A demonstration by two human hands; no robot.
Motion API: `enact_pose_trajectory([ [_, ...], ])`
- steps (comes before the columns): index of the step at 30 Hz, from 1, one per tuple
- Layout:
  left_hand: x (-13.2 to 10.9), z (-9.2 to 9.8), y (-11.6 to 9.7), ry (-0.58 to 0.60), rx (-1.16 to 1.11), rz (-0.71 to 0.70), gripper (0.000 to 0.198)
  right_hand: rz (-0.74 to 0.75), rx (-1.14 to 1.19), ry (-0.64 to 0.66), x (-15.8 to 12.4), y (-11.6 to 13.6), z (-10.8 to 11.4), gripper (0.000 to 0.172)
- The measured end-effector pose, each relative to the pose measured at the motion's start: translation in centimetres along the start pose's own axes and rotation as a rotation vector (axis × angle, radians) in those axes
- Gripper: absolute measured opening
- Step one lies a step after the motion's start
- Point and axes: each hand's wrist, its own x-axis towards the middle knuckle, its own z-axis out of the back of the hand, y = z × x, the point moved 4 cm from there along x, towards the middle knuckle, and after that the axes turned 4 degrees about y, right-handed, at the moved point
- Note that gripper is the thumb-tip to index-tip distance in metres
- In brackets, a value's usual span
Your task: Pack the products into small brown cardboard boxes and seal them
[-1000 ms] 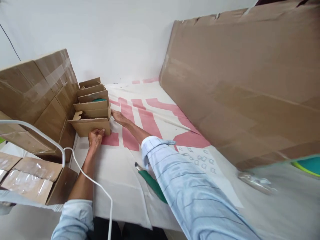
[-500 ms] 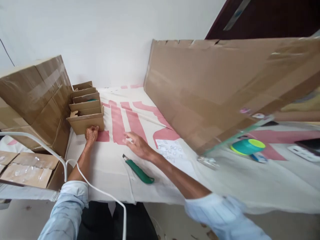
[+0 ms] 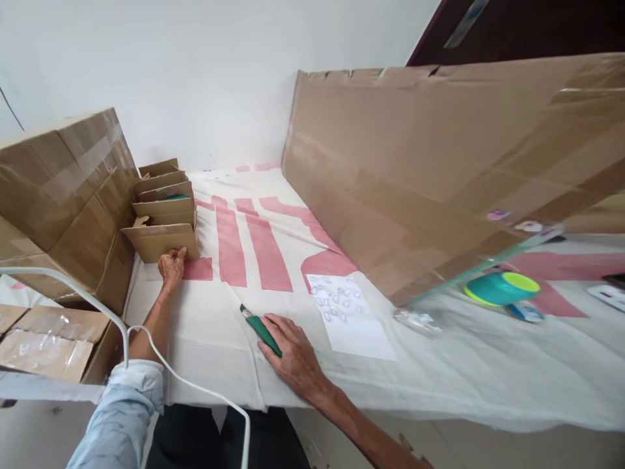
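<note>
On the left of the table, a row of small open cardboard boxes [image 3: 163, 242] stands with flaps raised. My left hand [image 3: 172, 267] is at the lower front of the nearest one, its fingers curled and pressed against the cardboard. A utility knife [image 3: 263, 335] with a green handle and a short metal blade end lies on the cloth, pointing up and left. My right hand [image 3: 295, 355] is closed over the back part of its handle, hiding the rear end. Something teal shows inside one box farther back.
Large taped cartons [image 3: 92, 195] stand left of the row, with a lower carton [image 3: 49, 339] nearer me. A big cardboard panel [image 3: 415, 176] leans at right. A paper sheet [image 3: 359, 332], a teal and yellow tape roll [image 3: 498, 288] and a white cable [image 3: 195, 384] are also here.
My right hand has come down and back from above the cloth onto the knife handle. My left hand stays at the nearest box. The view has shifted slightly.
</note>
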Motion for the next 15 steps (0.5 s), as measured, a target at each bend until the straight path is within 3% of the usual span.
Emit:
enact_pose_trajectory([
  [8, -0.4, 0.1, 1.1, 0.018, -0.082, -0.027, 0.041, -0.025, 0.031, 0.036, -0.5, 0.2, 0.4, 0.044],
  [10, -0.5, 0.0, 1.4, 0.037, -0.100, -0.028, 0.039, -0.044, 0.074, 0.049, 0.5, 0.3, 1.0, 0.045],
  [12, -0.6, -0.2, 1.6, 0.039, -0.113, -0.023, 0.038, -0.059, 0.165, 0.060, 3.4, 0.5, 1.7, 0.047],
  [15, -0.8, -0.5, 1.7, 0.027, -0.127, -0.015, 0.038, -0.058, 0.415, 0.104, 11.6, 0.5, 2.0, 0.051],
])
